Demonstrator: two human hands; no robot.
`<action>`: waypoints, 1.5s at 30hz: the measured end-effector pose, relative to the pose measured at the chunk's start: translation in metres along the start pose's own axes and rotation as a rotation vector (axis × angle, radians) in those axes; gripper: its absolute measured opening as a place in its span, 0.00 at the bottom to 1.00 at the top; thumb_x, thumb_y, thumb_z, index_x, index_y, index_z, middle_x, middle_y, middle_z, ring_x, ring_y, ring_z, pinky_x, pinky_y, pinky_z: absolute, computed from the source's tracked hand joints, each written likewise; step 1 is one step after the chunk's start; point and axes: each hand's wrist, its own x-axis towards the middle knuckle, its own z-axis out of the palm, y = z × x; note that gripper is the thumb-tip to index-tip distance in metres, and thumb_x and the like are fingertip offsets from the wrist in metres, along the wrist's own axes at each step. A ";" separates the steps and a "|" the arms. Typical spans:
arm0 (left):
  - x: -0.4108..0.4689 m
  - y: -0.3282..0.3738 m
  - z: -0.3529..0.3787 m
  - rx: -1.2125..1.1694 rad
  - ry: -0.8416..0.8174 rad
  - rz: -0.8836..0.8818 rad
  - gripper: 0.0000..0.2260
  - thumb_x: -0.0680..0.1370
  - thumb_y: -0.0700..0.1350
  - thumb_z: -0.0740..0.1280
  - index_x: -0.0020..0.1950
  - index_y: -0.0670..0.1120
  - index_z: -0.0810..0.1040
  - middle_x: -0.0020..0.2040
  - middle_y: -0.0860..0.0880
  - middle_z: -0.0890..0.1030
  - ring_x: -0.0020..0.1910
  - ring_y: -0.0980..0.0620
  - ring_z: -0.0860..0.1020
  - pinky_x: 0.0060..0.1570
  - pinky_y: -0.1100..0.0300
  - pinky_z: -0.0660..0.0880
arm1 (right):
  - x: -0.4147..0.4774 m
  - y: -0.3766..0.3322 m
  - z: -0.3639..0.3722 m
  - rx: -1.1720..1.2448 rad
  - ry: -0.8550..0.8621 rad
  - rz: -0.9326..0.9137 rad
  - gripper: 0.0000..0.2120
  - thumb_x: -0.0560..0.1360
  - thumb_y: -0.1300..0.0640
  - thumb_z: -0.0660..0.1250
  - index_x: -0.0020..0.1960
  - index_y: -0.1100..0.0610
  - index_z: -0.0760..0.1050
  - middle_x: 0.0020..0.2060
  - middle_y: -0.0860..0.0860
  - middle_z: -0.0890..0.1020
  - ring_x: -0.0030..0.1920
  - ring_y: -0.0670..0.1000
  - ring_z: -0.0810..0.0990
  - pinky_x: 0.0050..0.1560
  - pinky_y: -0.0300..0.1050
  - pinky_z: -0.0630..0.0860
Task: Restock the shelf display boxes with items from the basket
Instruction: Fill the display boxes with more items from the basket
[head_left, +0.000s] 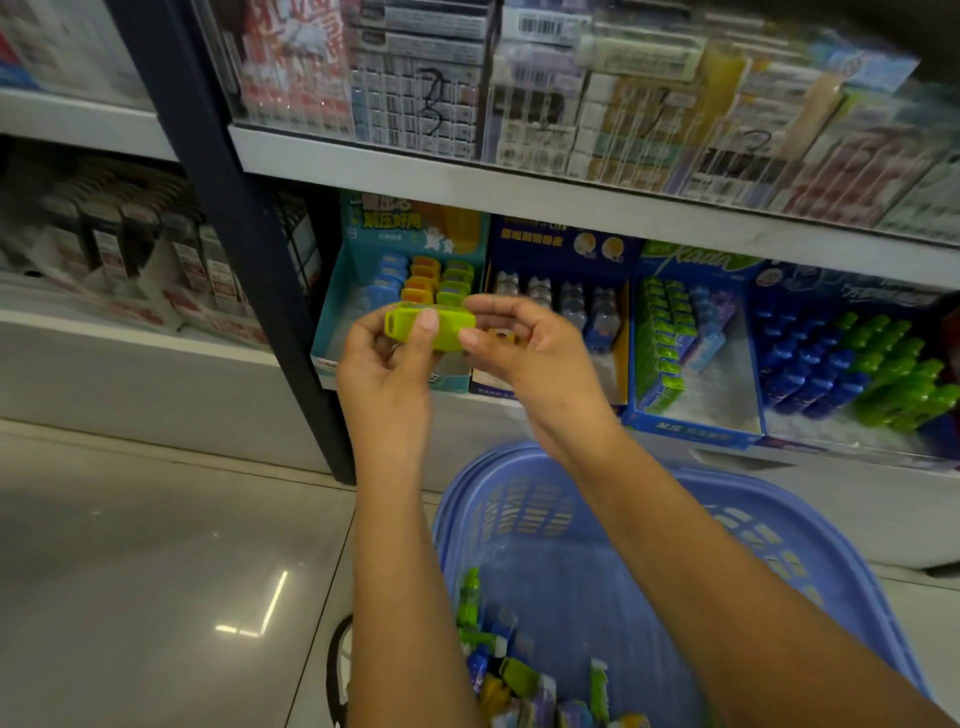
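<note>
Holding a lime-green item (431, 325) level between both hands, just in front of the teal display box (332, 338) on the lower shelf. Grip, left hand (384, 364): thumb and fingers pinch the item's left end. Grip, right hand (524, 353): fingertips pinch its right end; something orange shows in the palm, identity unclear. The two-handed hold probably serves to orient the item for the box's green column, which stands right of the blue and orange ones. The dark blue display box (561, 244) further right carries different stock. The basket (519, 512) sits on the floor below, with mixed items (519, 675) not yet shelved.
</note>
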 end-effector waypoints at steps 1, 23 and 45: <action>0.001 0.000 -0.001 0.105 0.006 0.034 0.10 0.76 0.43 0.69 0.56 0.47 0.74 0.48 0.52 0.81 0.46 0.58 0.81 0.47 0.64 0.78 | 0.005 -0.001 -0.003 -0.006 0.032 -0.024 0.10 0.73 0.64 0.70 0.50 0.52 0.78 0.45 0.49 0.81 0.46 0.47 0.82 0.51 0.44 0.81; 0.008 -0.008 -0.007 1.322 -0.508 0.059 0.26 0.76 0.50 0.69 0.70 0.42 0.69 0.70 0.45 0.71 0.69 0.45 0.65 0.65 0.59 0.59 | 0.085 -0.003 0.001 -1.098 -0.363 -0.251 0.14 0.76 0.61 0.67 0.60 0.65 0.78 0.61 0.58 0.77 0.62 0.56 0.74 0.63 0.45 0.68; -0.076 -0.062 0.051 1.188 -1.027 -0.603 0.08 0.78 0.39 0.64 0.48 0.36 0.81 0.42 0.40 0.80 0.40 0.45 0.78 0.44 0.56 0.76 | -0.112 0.147 -0.144 -1.145 -0.478 0.577 0.16 0.74 0.53 0.69 0.60 0.57 0.79 0.59 0.54 0.81 0.60 0.52 0.77 0.57 0.40 0.70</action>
